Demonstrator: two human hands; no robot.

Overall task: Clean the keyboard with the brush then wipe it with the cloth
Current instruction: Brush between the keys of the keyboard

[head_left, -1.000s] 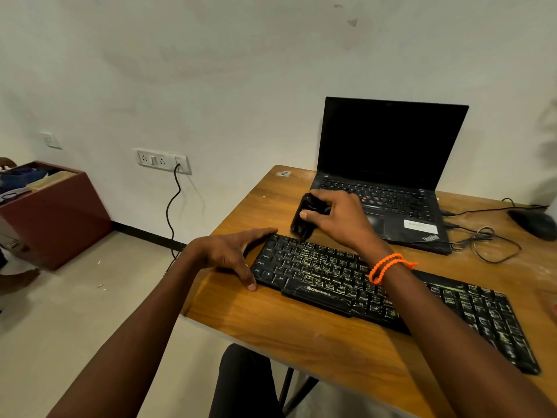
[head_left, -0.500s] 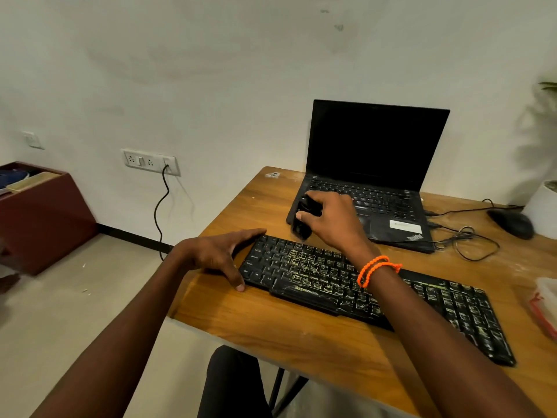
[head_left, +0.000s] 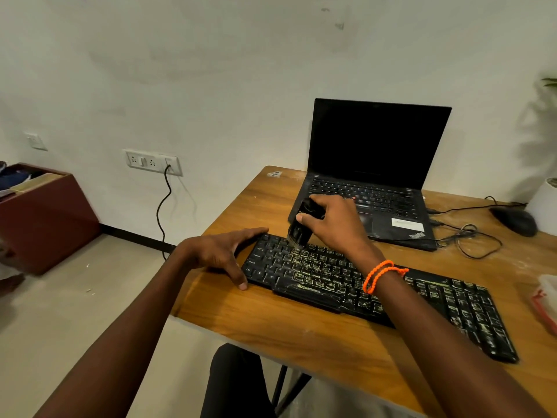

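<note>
A long black keyboard [head_left: 422, 300] dusted with pale powder lies slantwise on the wooden desk [head_left: 295, 333]. My right hand [head_left: 337, 224] grips a black brush [head_left: 300, 229], bristles down on the upper-left keys. An orange bead band circles that wrist. My left hand [head_left: 224, 251] rests at the keyboard's left end, fingers straight along its far corner and thumb against its near-left corner. No cloth can be made out with certainty.
An open black laptop [head_left: 373, 164] stands behind the keyboard. A black mouse [head_left: 514, 220] and coiled cable [head_left: 473, 239] lie at the right. A clear packet with red trim [head_left: 547, 300] sits at the right edge. A maroon box [head_left: 45, 218] is on the floor at left.
The brush has come down from the desk beside the laptop onto the keyboard's upper-left keys, bristles now showing. My left hand stays at the keyboard's end. The camera has shifted slightly.
</note>
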